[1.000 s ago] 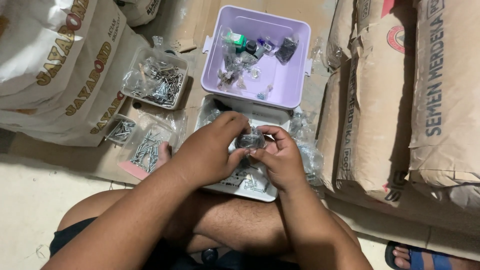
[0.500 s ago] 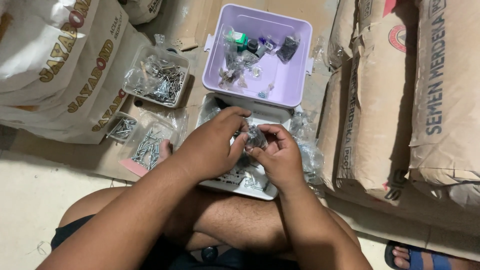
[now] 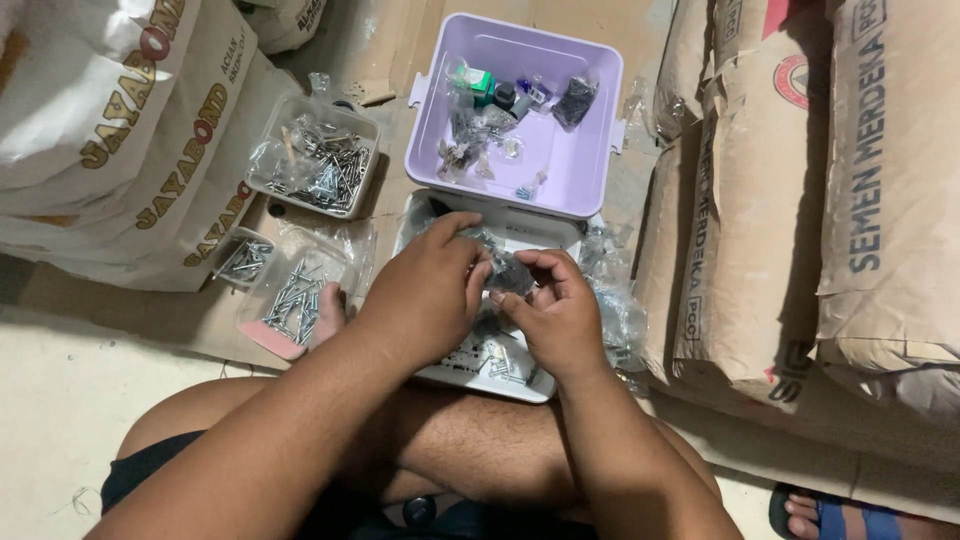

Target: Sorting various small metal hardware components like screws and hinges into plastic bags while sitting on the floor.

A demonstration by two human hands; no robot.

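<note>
My left hand [image 3: 425,295] and my right hand [image 3: 558,315] meet over a white tray [image 3: 500,378] that lies in front of my crossed legs. Between their fingertips they pinch a small clear plastic bag of dark screws [image 3: 508,272]. Loose screws lie on the tray under my hands. Behind the tray stands an open lilac plastic box [image 3: 570,175] holding several small bags and bits of hardware.
Clear tubs of nails [image 3: 318,165] and screws [image 3: 292,292] sit left of the tray on cardboard. Stacked cement sacks [image 3: 830,190] wall the right side, printed sacks [image 3: 110,130] the left. Crumpled plastic bags [image 3: 620,320] lie beside the tray. A sandalled foot [image 3: 830,515] shows bottom right.
Both hands stay together over the tray, fingers shifting slightly as they work the small bag. Nothing else has moved.
</note>
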